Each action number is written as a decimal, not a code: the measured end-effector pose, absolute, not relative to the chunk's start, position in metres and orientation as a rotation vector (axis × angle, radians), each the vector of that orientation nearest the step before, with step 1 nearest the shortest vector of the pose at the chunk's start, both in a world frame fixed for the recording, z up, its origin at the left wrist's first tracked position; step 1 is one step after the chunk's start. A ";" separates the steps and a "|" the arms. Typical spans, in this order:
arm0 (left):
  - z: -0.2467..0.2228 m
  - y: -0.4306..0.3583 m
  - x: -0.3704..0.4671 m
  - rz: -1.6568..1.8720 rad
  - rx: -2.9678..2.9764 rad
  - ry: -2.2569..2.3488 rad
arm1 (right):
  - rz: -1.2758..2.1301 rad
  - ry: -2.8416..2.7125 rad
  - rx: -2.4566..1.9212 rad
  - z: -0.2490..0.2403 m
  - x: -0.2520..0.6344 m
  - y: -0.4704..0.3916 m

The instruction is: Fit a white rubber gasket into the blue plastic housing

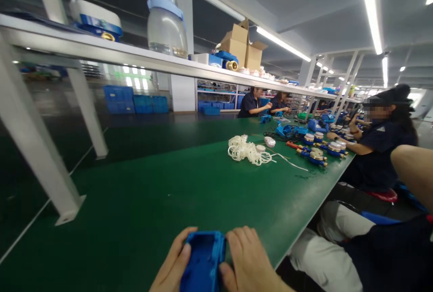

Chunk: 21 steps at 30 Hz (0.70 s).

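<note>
A blue plastic housing (pixel 203 260) with a hollow inside sits between both my hands at the near edge of the green bench (pixel 152 193). My left hand (pixel 172 265) grips its left side, thumb on the rim. My right hand (pixel 248 260) holds its right side, fingers curled over the edge. The lower part of the housing and both wrists run out of the bottom of the view.
A pile of white cord (pixel 248 150) lies mid-bench. Several blue and brass water meters (pixel 318 154) stand by a seated co-worker (pixel 379 148) at right. Two more people (pixel 253 102) sit farther along. A white shelf (pixel 135 55) overhead carries a jug, boxes and parts.
</note>
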<state>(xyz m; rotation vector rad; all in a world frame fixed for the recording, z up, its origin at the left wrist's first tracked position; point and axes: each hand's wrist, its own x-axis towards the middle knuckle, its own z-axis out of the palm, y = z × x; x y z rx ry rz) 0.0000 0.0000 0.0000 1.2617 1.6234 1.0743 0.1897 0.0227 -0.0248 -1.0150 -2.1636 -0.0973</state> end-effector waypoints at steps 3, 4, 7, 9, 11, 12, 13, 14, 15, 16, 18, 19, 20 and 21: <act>0.010 -0.010 0.014 1.067 1.221 1.450 | -0.123 -2.272 -1.020 -0.009 0.204 0.013; 0.011 -0.013 0.018 1.070 1.201 1.393 | -0.095 -2.286 -1.018 -0.006 0.208 0.011; 0.006 -0.020 0.024 1.128 1.218 1.284 | 0.020 -2.299 -0.999 -0.008 0.214 0.009; 0.000 -0.024 0.024 1.188 1.316 1.271 | 0.097 -2.284 -0.986 -0.013 0.215 0.007; -0.005 -0.027 0.022 1.234 1.450 1.282 | 0.180 -2.256 -0.973 -0.018 0.215 0.005; -0.008 -0.028 0.021 1.251 1.524 1.288 | 0.222 -2.242 -0.968 -0.020 0.214 0.004; -0.010 -0.029 0.020 1.267 1.607 1.294 | 0.257 -2.232 -0.963 -0.020 0.213 0.003; -0.012 -0.030 0.018 1.286 1.695 1.297 | 0.306 -2.222 -0.958 -0.020 0.213 0.002; -0.013 -0.031 0.016 1.308 1.781 1.295 | 0.378 -2.208 -0.952 -0.019 0.212 0.002; -0.015 -0.031 0.015 1.328 1.860 1.291 | 0.471 -2.186 -0.950 -0.017 0.212 0.001; -0.016 -0.033 0.012 1.363 1.974 1.278 | 0.695 -2.125 -0.955 -0.013 0.212 0.002; -0.016 -0.033 0.011 1.377 2.012 1.265 | 0.804 -2.094 -0.960 -0.010 0.212 0.002; -0.016 -0.033 0.011 1.387 2.041 1.251 | 0.896 -2.074 -0.963 -0.008 0.213 0.004; -0.016 -0.033 0.011 1.391 2.053 1.246 | 0.958 -2.074 -0.964 -0.007 0.214 0.005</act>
